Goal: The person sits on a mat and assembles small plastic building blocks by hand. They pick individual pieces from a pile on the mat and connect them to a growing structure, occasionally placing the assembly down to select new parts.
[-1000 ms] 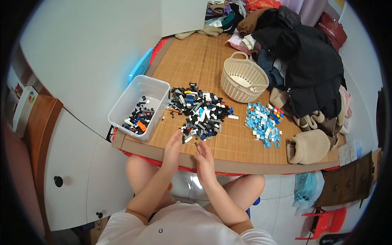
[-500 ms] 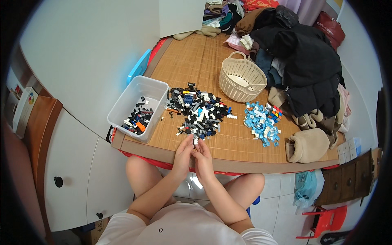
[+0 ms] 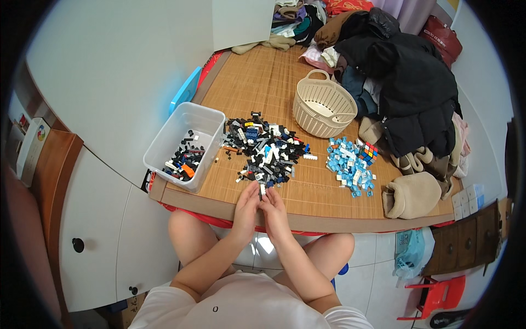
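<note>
My left hand (image 3: 246, 205) and my right hand (image 3: 274, 208) are together at the front edge of the woven mat (image 3: 323, 200). Between their fingertips they grip a small black and white building brick piece (image 3: 262, 190); its exact shape is partly covered by the fingers. Just beyond the fingers lies a loose heap of mostly black, grey and white building bricks (image 3: 268, 151), with some blue, yellow and orange ones among them. A smaller heap of light blue and white bricks (image 3: 350, 167) lies to the right, with a colourful puzzle cube (image 3: 369, 153) against it.
A clear plastic box (image 3: 205, 118) holding some bricks stands at left, a blue lid (image 3: 186, 90) behind it. A beige basket (image 3: 324, 107) stands behind the heaps. Dark clothes (image 3: 411, 82) are piled at right, near a rolled beige cloth (image 3: 413, 196).
My hands stay together at the mat's edge. Their fingers have shifted slightly around the small piece, and a little more of its white part shows. The heaps look the same.
</note>
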